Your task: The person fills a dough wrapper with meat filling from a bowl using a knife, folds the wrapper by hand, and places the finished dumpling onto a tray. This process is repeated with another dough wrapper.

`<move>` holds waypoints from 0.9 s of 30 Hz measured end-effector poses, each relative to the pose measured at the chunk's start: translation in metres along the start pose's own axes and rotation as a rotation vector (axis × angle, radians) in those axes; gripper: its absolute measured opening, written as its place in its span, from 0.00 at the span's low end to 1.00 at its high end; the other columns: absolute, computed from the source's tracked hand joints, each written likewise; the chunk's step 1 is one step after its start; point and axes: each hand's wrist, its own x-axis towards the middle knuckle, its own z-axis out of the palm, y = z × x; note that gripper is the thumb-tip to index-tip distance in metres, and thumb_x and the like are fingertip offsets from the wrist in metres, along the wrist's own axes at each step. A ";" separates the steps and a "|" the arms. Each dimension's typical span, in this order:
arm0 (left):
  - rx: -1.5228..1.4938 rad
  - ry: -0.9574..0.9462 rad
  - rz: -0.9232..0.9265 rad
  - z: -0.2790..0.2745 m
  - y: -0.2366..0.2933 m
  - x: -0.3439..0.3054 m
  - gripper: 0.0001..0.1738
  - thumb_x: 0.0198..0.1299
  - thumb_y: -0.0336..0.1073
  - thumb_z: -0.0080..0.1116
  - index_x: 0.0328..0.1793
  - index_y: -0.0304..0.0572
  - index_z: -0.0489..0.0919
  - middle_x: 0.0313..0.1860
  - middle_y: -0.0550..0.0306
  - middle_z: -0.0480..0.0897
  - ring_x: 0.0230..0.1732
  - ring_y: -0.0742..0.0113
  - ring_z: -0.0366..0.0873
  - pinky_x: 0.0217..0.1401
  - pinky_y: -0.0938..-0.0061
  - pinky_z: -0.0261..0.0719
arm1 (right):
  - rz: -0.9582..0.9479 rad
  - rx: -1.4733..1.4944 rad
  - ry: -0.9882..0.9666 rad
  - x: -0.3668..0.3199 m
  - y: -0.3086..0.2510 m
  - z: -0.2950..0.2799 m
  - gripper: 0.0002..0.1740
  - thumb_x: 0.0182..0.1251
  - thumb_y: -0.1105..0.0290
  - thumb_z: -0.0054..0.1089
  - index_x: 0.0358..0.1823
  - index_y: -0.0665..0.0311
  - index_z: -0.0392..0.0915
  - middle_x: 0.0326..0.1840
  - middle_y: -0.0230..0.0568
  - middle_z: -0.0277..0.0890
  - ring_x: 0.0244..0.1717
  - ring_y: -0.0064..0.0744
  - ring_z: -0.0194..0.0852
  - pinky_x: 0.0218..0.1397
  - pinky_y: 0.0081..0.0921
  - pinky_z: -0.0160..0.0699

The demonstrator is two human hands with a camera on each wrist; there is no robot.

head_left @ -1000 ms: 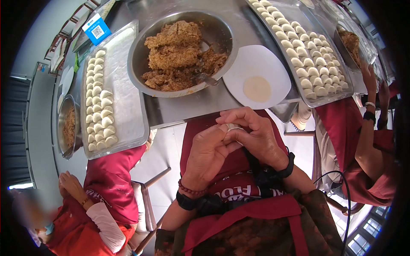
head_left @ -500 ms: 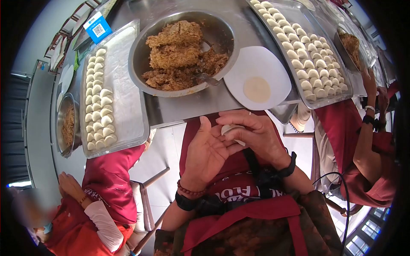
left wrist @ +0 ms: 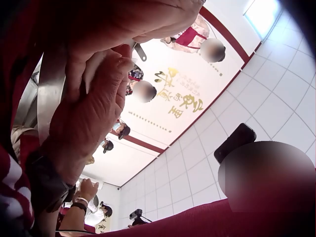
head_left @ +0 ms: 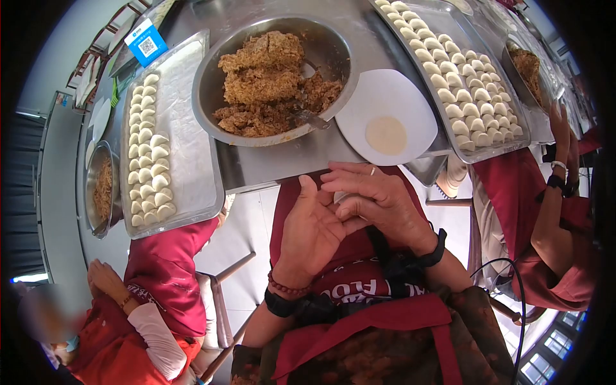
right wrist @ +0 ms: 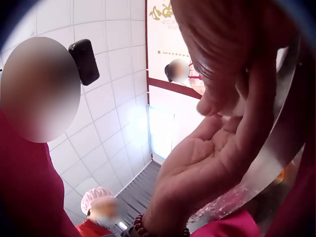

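Note:
A pale folded dumpling (head_left: 344, 196) is mostly hidden between the two hands, just in front of the table edge. My right hand (head_left: 388, 204) pinches it with thumb and fingers from above. Palm up with the thumb raised apart, my left hand (head_left: 313, 230) lies with its fingers under the dumpling and the right fingers. In the right wrist view the left hand (right wrist: 202, 158) spreads below the right hand (right wrist: 222, 49). On the table ahead, a white plate (head_left: 356, 102) carries one round dough wrapper (head_left: 386, 135).
A steel bowl (head_left: 206, 115) of brown filling with a spoon stands behind the hands. Trays hold rows of dumplings, one at left (head_left: 192, 160), one at right (head_left: 471, 154). People sit on both sides. A black cable (head_left: 523, 301) loops at the right.
My left thumb has lifted off the dumpling and the left palm has opened. The right fingers have since closed further over the dumpling, covering more of it.

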 end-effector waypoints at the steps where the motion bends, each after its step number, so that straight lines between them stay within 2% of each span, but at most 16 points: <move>1: -0.005 -0.035 -0.007 -0.003 0.000 0.000 0.39 0.78 0.62 0.23 0.72 0.32 0.63 0.67 0.42 0.74 0.69 0.51 0.73 0.73 0.47 0.71 | -0.006 -0.017 -0.006 0.000 -0.001 -0.001 0.09 0.59 0.75 0.67 0.42 0.59 0.86 0.52 0.36 0.86 0.66 0.39 0.75 0.66 0.34 0.73; 3: -0.015 -0.105 -0.022 -0.012 -0.001 0.002 0.38 0.78 0.61 0.23 0.72 0.34 0.63 0.68 0.43 0.73 0.69 0.51 0.72 0.73 0.46 0.70 | -0.019 -0.051 -0.017 0.000 -0.002 -0.003 0.10 0.60 0.74 0.67 0.43 0.59 0.86 0.53 0.37 0.85 0.66 0.40 0.75 0.67 0.35 0.73; 6: 0.031 -0.038 -0.051 -0.006 0.000 0.001 0.38 0.78 0.61 0.23 0.72 0.34 0.64 0.69 0.43 0.73 0.69 0.51 0.72 0.73 0.45 0.70 | -0.056 -0.001 -0.003 -0.003 0.013 0.000 0.11 0.61 0.73 0.66 0.46 0.58 0.86 0.56 0.39 0.84 0.66 0.42 0.75 0.66 0.35 0.74; 9: 0.028 -0.022 -0.053 -0.005 -0.001 0.001 0.39 0.78 0.62 0.22 0.73 0.33 0.64 0.69 0.42 0.72 0.69 0.50 0.72 0.74 0.45 0.70 | -0.060 -0.084 -0.009 -0.003 0.009 0.001 0.12 0.61 0.73 0.65 0.46 0.58 0.86 0.55 0.39 0.84 0.67 0.42 0.74 0.65 0.35 0.75; 12: -0.007 -0.093 -0.012 -0.010 -0.003 0.002 0.41 0.77 0.63 0.22 0.72 0.30 0.64 0.68 0.40 0.73 0.69 0.50 0.72 0.74 0.46 0.68 | -0.001 -0.013 0.008 -0.001 0.001 -0.001 0.10 0.61 0.74 0.66 0.44 0.58 0.87 0.54 0.39 0.85 0.68 0.42 0.74 0.64 0.35 0.76; 14: -0.001 -0.044 -0.014 -0.005 -0.001 0.002 0.41 0.77 0.63 0.21 0.72 0.31 0.65 0.68 0.40 0.74 0.69 0.50 0.72 0.75 0.46 0.68 | 0.081 0.125 0.059 -0.001 0.001 0.000 0.10 0.61 0.75 0.65 0.44 0.59 0.87 0.52 0.39 0.86 0.68 0.43 0.74 0.65 0.35 0.75; 16: -0.005 -0.029 -0.002 -0.003 -0.001 0.003 0.42 0.77 0.63 0.21 0.72 0.31 0.65 0.67 0.40 0.74 0.69 0.50 0.72 0.75 0.46 0.68 | 0.076 0.167 0.070 -0.001 0.004 0.000 0.10 0.61 0.75 0.65 0.43 0.59 0.87 0.52 0.40 0.86 0.68 0.44 0.74 0.65 0.35 0.75; 21: -0.014 -0.015 -0.006 -0.004 -0.004 0.004 0.42 0.77 0.63 0.21 0.72 0.31 0.65 0.68 0.41 0.74 0.69 0.50 0.72 0.74 0.47 0.69 | -0.101 -0.077 0.047 0.000 0.012 -0.002 0.10 0.60 0.75 0.66 0.43 0.59 0.87 0.51 0.43 0.86 0.69 0.45 0.73 0.66 0.36 0.73; 24: -0.074 -0.017 -0.005 -0.002 -0.003 0.002 0.40 0.78 0.62 0.24 0.71 0.29 0.63 0.66 0.41 0.74 0.68 0.53 0.73 0.74 0.50 0.70 | -0.128 -0.122 0.038 0.000 0.006 -0.004 0.10 0.59 0.74 0.68 0.43 0.59 0.87 0.52 0.41 0.86 0.70 0.46 0.72 0.68 0.36 0.72; 27: -0.086 -0.017 0.077 0.001 -0.003 0.001 0.39 0.78 0.61 0.24 0.72 0.30 0.63 0.67 0.42 0.73 0.69 0.53 0.72 0.74 0.50 0.70 | -0.069 -0.021 0.076 0.000 0.001 0.002 0.12 0.58 0.74 0.69 0.45 0.58 0.87 0.53 0.40 0.86 0.71 0.46 0.71 0.69 0.36 0.71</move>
